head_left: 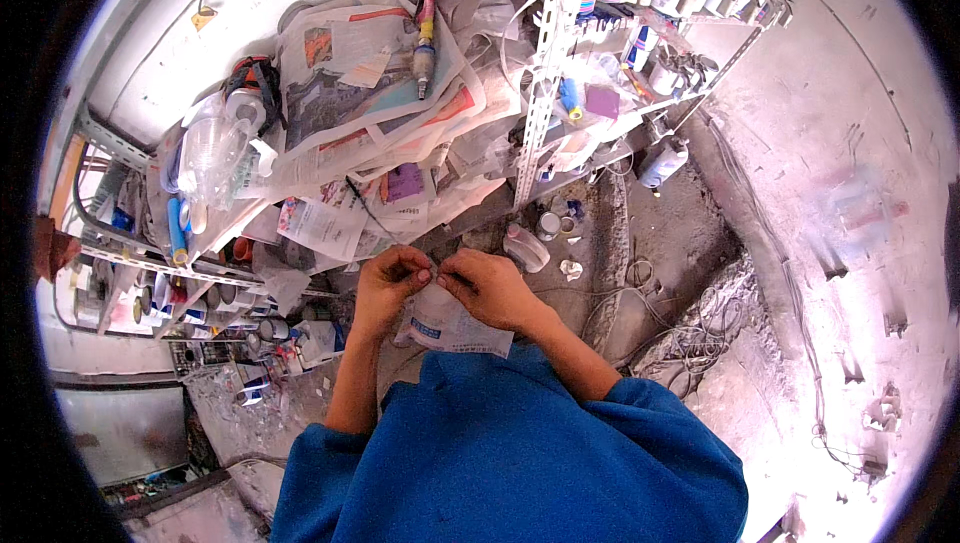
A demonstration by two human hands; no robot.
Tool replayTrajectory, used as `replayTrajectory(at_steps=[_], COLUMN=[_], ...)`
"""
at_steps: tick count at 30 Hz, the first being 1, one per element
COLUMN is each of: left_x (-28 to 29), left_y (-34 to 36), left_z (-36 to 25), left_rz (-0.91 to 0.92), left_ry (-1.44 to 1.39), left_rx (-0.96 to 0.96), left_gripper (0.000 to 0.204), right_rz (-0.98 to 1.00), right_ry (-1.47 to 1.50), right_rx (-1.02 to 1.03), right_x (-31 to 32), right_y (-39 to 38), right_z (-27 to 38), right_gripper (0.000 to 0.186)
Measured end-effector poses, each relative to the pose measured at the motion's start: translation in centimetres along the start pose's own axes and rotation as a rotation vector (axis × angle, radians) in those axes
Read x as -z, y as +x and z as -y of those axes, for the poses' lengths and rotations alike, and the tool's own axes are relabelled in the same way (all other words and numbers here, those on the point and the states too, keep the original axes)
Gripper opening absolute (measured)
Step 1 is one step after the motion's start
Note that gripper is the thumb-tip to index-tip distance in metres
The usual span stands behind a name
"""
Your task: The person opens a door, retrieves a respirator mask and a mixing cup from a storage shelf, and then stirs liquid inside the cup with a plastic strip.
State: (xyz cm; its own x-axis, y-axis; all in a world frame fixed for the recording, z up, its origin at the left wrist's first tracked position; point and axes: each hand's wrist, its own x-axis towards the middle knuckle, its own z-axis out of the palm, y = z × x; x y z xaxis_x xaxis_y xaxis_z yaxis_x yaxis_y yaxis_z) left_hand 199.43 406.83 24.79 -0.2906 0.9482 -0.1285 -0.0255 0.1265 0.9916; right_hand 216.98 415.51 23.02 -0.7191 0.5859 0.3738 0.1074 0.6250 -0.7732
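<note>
Where newspapers (370,93) pile, both hands (392,283) pinch a white blue-printed packet (450,328).

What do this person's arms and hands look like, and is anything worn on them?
Both hands are bare: no gloves, rings or watch show on the left hand or the right hand. The forearms are uncovered too. Loose, bright blue sleeves are pushed up to about the elbows, part of a plain blue top with no visible markings.
</note>
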Motion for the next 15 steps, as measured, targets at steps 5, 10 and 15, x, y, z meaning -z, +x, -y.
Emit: replayTrajectory(at_steps=[5,10,15], left_x=[-0.1,-0.4,-0.8], left_y=[0.0,-0.3,-0.3], left_z=[0.8,0.6,-0.3], left_rz=[0.002,-0.066,-0.130], left_ry=[-0.003,0.133,0.265], left_rx=[-0.084,-0.134,-0.127], left_gripper=[0.012,0.014,0.020], right_rz=[0.022,0.014,-0.020], right_ry=[0.038,0.016,0.011], right_rx=[-0.016,-0.036,0.009], right_x=[-0.2,-0.4,-0.3], right_y=[0.0,0.1,0.2], right_z=[0.0,0.0,-0.2], right_gripper=[0.013,0.013,0.012])
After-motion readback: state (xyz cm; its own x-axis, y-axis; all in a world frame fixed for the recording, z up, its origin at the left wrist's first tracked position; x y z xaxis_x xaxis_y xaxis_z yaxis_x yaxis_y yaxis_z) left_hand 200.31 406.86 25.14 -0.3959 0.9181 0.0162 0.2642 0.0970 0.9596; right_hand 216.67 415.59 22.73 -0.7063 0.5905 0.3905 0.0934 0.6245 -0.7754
